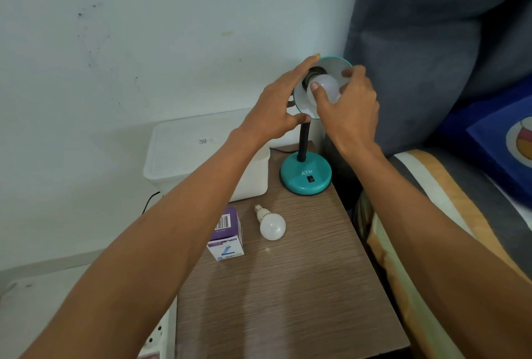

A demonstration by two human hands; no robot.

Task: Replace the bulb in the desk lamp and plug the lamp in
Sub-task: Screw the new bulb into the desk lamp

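My right hand (349, 111) had its grip closed around the white bulb (325, 88) seated in the socket of the teal desk lamp (305, 178), thumb and fingertips on the globe. My left hand (277, 111) cupped the lamp shade (335, 63) at its 9 o'clock rim, fingers spread, thumb just beside the black gooseneck. The lamp stood at the table's (288, 295) 12 o'clock corner. A second bulb (272, 224) lay on its side at the lamp base's 7 o'clock, with a purple bulb box (226, 233) just beside it at its 9 o'clock. A white plastic container (184, 157) sat at the lamp's 9 o'clock.

White bulb (324, 88) in teal lamp (305, 174) shade; spare bulb (272, 225) on table
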